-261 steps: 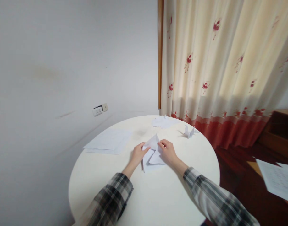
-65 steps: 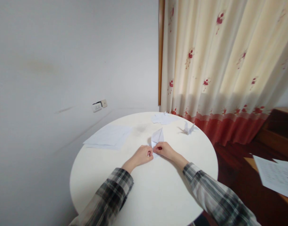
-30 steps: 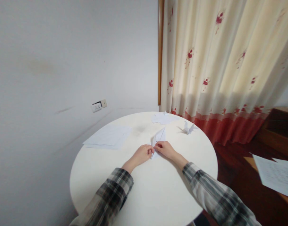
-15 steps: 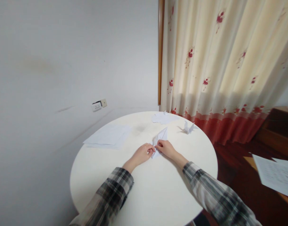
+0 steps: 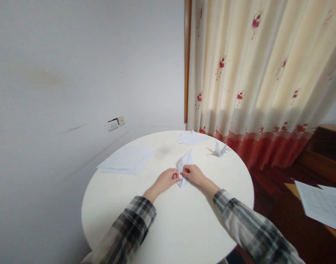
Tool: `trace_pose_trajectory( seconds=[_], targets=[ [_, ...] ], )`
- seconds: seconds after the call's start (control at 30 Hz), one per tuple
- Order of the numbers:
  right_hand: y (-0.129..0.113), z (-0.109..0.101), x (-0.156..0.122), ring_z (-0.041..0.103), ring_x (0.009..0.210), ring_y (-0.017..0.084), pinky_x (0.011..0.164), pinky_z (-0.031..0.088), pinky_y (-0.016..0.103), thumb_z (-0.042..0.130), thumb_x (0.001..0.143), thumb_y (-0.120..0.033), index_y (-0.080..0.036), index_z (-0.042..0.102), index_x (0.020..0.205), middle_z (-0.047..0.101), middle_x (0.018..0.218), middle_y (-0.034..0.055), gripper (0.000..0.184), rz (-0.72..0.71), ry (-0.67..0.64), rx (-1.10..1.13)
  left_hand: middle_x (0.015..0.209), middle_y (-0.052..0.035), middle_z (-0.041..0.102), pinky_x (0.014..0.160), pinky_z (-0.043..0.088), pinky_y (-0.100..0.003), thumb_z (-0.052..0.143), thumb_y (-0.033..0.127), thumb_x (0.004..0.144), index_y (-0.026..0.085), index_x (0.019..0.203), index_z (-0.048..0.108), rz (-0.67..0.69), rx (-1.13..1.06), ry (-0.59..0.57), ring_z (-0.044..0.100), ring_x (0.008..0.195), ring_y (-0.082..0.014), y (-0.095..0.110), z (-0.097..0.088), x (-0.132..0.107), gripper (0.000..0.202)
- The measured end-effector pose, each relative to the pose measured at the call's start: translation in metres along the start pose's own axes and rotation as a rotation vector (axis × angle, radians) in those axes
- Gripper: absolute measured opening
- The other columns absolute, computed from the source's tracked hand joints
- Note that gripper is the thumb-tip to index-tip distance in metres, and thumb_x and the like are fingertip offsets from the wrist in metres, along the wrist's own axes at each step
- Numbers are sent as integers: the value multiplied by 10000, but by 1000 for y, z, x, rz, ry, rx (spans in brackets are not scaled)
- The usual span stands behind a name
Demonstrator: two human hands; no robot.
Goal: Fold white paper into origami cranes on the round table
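Observation:
A folded white paper piece point(image 5: 185, 164) with a pointed tip lies on the round white table point(image 5: 168, 227), tip aimed away from me. My left hand point(image 5: 166, 179) pinches its near left edge with closed fingers. My right hand point(image 5: 193, 173) pinches the near right edge, fingers closed too. Both hands meet at the lower part of the fold. Plaid sleeves cover my forearms.
A stack of white sheets point(image 5: 126, 160) lies at the table's left. Crumpled paper point(image 5: 190, 138) sits at the far edge, and a small folded paper crane point(image 5: 219, 149) stands to the right. Curtain point(image 5: 261, 80) and wall lie behind; loose printed pages point(image 5: 320, 209) rest at right.
Over the last seconds the wide folded paper was narrowed into a slim pointed shape. In the last second the tip swung slightly and my hands shifted a little on its lower end.

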State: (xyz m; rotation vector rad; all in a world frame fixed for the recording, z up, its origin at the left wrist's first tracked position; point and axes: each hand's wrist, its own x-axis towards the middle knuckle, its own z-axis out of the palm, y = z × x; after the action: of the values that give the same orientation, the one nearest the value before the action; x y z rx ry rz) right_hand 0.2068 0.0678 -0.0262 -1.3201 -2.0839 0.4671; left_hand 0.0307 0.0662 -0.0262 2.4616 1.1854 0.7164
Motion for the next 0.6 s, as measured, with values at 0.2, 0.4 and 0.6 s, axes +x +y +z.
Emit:
trace_pose_trajectory(
  seconds=[0.2, 0.4, 0.6],
  targets=[
    [1, 1, 0, 422, 511, 77, 503, 251, 191, 558, 757, -280, -158, 609, 665, 546, 549, -23, 162, 28, 12, -15, 641, 31, 491, 583, 335, -216, 591, 315, 702, 161, 673, 544, 13, -45, -41, 444, 615, -107, -2, 1, 1, 164],
    [2, -1, 0, 432, 518, 83, 507, 253, 198, 550, 768, -287, -167, 605, 652, 562, 572, -14, 176, 50, 70, -47, 659, 26, 512, 588, 355, -208, 617, 309, 675, 160, 685, 566, -8, -83, -53, 469, 625, -104, 1, 0, 0, 158],
    [3, -1, 0, 434, 526, 87, 514, 254, 203, 549, 767, -292, -169, 606, 651, 572, 587, -8, 179, 49, 81, -61, 658, 24, 513, 594, 364, -204, 616, 284, 663, 161, 676, 572, -25, -108, -81, 471, 635, -105, 8, -3, -1, 131]
  ],
)
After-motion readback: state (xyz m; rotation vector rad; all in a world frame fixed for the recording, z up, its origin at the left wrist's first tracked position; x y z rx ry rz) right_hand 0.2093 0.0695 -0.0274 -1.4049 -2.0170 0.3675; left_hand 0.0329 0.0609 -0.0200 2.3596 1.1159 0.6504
